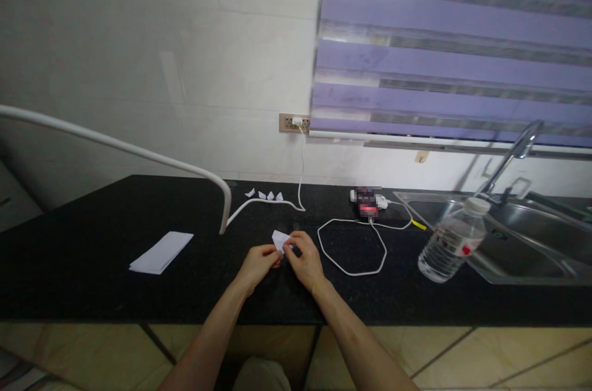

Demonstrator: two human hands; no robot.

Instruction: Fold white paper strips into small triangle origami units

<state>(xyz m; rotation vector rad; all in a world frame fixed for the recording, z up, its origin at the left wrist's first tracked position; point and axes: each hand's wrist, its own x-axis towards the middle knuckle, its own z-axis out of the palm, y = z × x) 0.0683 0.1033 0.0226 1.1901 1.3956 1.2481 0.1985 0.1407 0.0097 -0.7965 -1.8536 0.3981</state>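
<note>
Paper stack (pixel 161 253) left of hands (pixel 304 260), paper pieces (pixel 271 196) behind, bottle (pixel 449 246) right, near sink (pixel 531 277)

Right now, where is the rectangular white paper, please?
In the head view, the rectangular white paper lies on the black counter, left of the person's left hand.

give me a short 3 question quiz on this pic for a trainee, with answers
1. Multiple choice: what are the left hand and the right hand both holding?
a) a pen
b) a small folded white paper
c) a spoon
2. True or false: a looped white cable lies between the right hand and the clear plastic bottle.
3. Count: how many small white paper pieces lie in a row on the black countertop, near the wall?

Key: 1. b; 2. true; 3. four
</note>
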